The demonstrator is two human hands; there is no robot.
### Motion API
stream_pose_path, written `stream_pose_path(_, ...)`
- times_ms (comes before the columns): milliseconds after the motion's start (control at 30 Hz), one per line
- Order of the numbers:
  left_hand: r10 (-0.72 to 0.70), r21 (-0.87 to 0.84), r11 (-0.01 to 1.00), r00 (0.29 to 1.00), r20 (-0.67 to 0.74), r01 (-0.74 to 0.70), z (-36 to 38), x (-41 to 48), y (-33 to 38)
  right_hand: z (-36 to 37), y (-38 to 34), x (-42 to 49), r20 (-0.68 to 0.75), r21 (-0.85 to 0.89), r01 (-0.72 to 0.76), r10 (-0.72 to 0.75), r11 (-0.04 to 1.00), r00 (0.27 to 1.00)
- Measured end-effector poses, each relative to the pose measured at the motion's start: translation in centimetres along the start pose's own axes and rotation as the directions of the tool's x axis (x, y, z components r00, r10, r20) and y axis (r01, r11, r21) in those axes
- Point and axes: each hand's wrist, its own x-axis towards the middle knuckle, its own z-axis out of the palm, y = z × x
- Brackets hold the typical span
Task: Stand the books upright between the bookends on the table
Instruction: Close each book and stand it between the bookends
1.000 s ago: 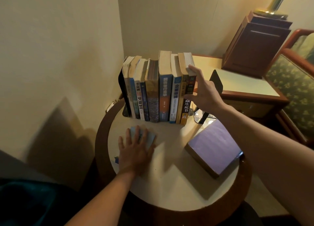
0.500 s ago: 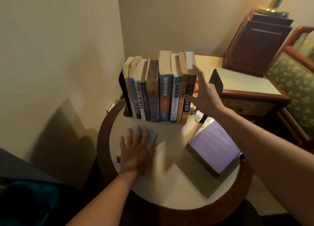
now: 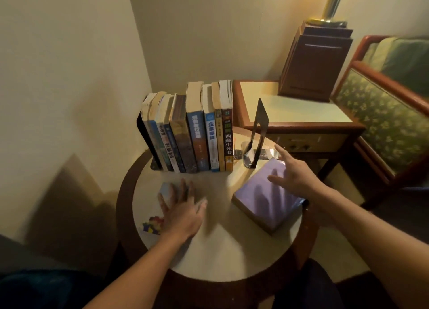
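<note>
Paperbacks (image 3: pixel 197 134) stand upright in a tight row on the round table (image 3: pixel 220 250), backed against the left bookend (image 3: pixel 145 141). The right bookend (image 3: pixel 258 132) stands apart from the last spine, leaving a gap.

Two books lie flat. A thick purple book (image 3: pixel 262 199) sits at the right side of the table, one corner near the right bookend's foot. A small pale-blue book (image 3: pixel 166 189) lies in front of the row under the left hand (image 3: pixel 183 213), which rests on it with fingers straight and gripping nothing. The right hand (image 3: pixel 294 176) is spread wide just over the purple book's far edge; the finger shadows on the cover suggest it hovers, though contact cannot be ruled out.

The purple book looks heavy for its size, stiff as a block, with a smooth cover that may slip under flat fingers. It is best gripped across the spine or a long edge, thumb on one cover and fingers on the other, then tipped upright. The small book looks light and floppy, so it probably needs pinching near the spine.
</note>
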Motion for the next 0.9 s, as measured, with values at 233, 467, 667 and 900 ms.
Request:
stream_pose_path(233,0.363,-0.136,0.920,0.930,-0.058,-0.367,1.7,-1.9,10.0,0.6,3.6,-2.1,0.089,0.010,-0.236,0.235,0.972,0.968)
stream_pose_path(467,0.340,-0.131,0.934,0.939,0.047,-0.331,3.5,-0.9,12.1,0.3,4.9,-2.5,0.156,0.185,-0.323,0.297,0.928,0.942)
stream_pose_path(667,0.328,-0.152,0.935,0.944,0.029,-0.320,4.0,-0.8,12.2,-0.4,4.8,-2.1,0.142,0.204,-0.330,0.305,0.922,0.942)
stream_pose_path(900,0.322,-0.122,0.940,0.947,0.008,-0.319,4.0,-1.1,12.2,0.3,4.3,-1.8,0.118,0.070,-0.324,0.315,0.943,0.942)
